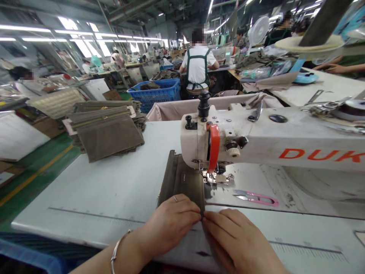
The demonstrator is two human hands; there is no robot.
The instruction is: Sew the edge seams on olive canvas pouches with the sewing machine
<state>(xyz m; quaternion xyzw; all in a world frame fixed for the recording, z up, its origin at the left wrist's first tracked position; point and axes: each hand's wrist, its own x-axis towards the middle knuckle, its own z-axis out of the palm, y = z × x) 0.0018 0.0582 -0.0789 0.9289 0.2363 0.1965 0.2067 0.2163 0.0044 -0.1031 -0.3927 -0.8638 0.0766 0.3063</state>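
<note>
A dark olive-brown fabric panel (179, 184) with a small label lies under the head of a white sewing machine (256, 131). The panel's right edge runs beside the presser foot (216, 178). My left hand (169, 219) rests on the near part of the panel, its fingertips pinching the right edge. Close against it, my right hand (235, 232) grips the same edge, thumb hidden beneath. Pink-handled thread snips (258, 198) lie on the machine bed to the right, touched by neither hand.
A stack of brown zippered fabric pieces (111, 133) sits at the table's far left. Beyond the table stand a pink cloth-lined bin (168, 110) and a blue crate (155, 95). A co-worker (198, 64) sits ahead. A ruler scale (97, 215) marks the near tabletop.
</note>
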